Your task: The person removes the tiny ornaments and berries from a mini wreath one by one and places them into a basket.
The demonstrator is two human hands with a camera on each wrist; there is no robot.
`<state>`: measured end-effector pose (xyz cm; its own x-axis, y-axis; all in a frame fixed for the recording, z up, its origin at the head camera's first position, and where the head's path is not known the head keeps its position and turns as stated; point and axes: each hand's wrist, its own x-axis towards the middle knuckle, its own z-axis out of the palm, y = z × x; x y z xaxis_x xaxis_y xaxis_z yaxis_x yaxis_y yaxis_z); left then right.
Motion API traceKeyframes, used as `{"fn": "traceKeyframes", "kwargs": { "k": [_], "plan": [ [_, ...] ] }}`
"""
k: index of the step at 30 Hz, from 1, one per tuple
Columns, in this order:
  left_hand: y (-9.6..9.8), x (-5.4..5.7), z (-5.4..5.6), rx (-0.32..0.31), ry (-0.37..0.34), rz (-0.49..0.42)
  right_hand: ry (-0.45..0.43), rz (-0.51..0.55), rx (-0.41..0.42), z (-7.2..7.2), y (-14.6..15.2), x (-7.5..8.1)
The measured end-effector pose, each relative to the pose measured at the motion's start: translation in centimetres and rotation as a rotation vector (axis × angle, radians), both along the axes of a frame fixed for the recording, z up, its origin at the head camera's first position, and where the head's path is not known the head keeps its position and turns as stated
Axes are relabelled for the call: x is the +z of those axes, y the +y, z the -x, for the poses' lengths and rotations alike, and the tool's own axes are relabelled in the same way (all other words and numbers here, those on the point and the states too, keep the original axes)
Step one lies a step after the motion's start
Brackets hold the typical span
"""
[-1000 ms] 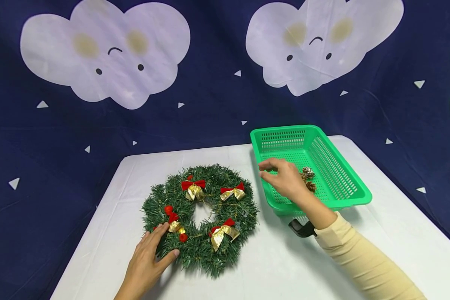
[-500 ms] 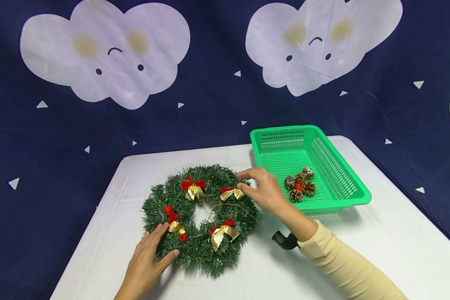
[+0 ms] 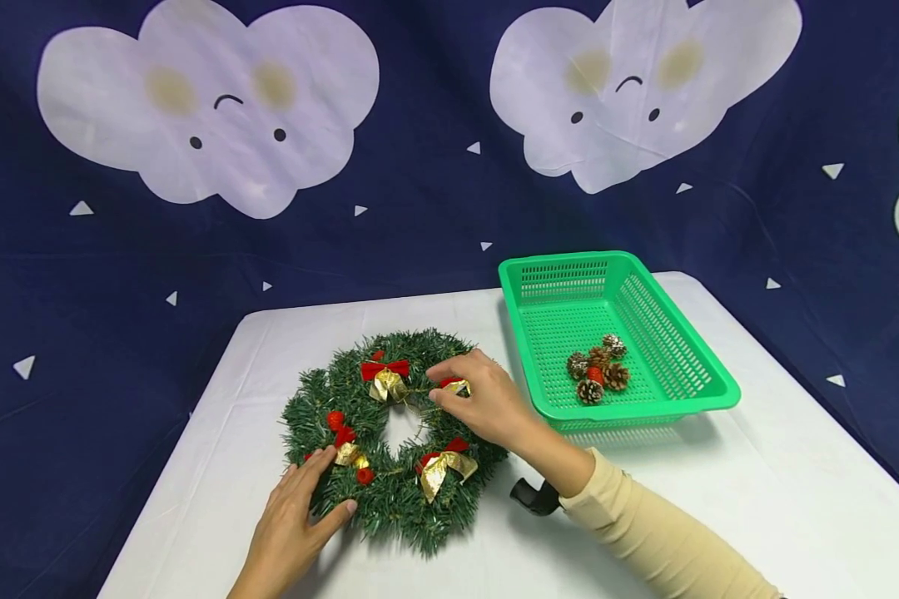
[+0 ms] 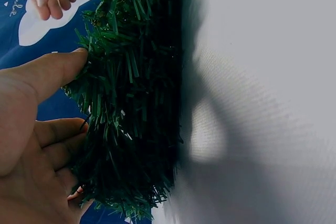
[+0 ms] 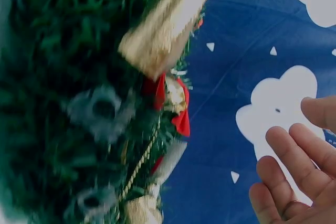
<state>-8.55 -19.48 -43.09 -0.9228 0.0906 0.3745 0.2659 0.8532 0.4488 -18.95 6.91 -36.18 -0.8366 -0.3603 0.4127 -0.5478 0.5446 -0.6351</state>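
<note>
A green tinsel wreath (image 3: 419,524) lies on the table, dressed with red-and-gold bows (image 3: 447,466), red berries (image 3: 335,420) and thin gold bead string. My left hand (image 3: 288,520) rests on its left edge, thumb and fingers spread over the tinsel; the left wrist view shows the thumb (image 4: 58,72) touching the green strands. Over the wreath's right side hovers my right hand (image 3: 487,399), partly covering the upper right bow. Its fingers (image 5: 283,187) are loosely bent and the thumb stands apart, with nothing between them in the right wrist view.
To the right of the wreath stands a green plastic basket (image 3: 674,333) holding several pine cones (image 3: 590,391) and a red berry (image 3: 595,376). A white cloth covers the table (image 3: 195,466). Behind it hangs a dark blue curtain (image 3: 419,233) with cloud prints.
My right hand has moved left from over the basket to over the wreath's right side, uncovering the pine cones. The left hand stays at the wreath's left edge.
</note>
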Motion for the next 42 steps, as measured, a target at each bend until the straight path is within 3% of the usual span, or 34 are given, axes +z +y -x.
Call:
{"fn": "traceKeyframes", "kwargs": {
  "k": [16,22,35,42],
  "plan": [
    [-0.1,0.2,-0.1,0.006,-0.052,-0.011,-0.033,-0.025,0.117,-1.3,-3.6,-1.2],
    [-0.2,0.2,-0.1,-0.005,-0.024,-0.017,-0.039,-0.05,0.158,-1.8,-4.7,-1.5],
    [-0.2,-0.1,0.0,-0.024,0.018,-0.01,-0.105,-0.257,0.191,-2.7,-7.0,-2.6],
    [-0.2,-0.1,0.0,-0.022,0.006,-0.007,-0.081,-0.301,0.201,-2.6,-7.4,-3.5]
  ]
}}
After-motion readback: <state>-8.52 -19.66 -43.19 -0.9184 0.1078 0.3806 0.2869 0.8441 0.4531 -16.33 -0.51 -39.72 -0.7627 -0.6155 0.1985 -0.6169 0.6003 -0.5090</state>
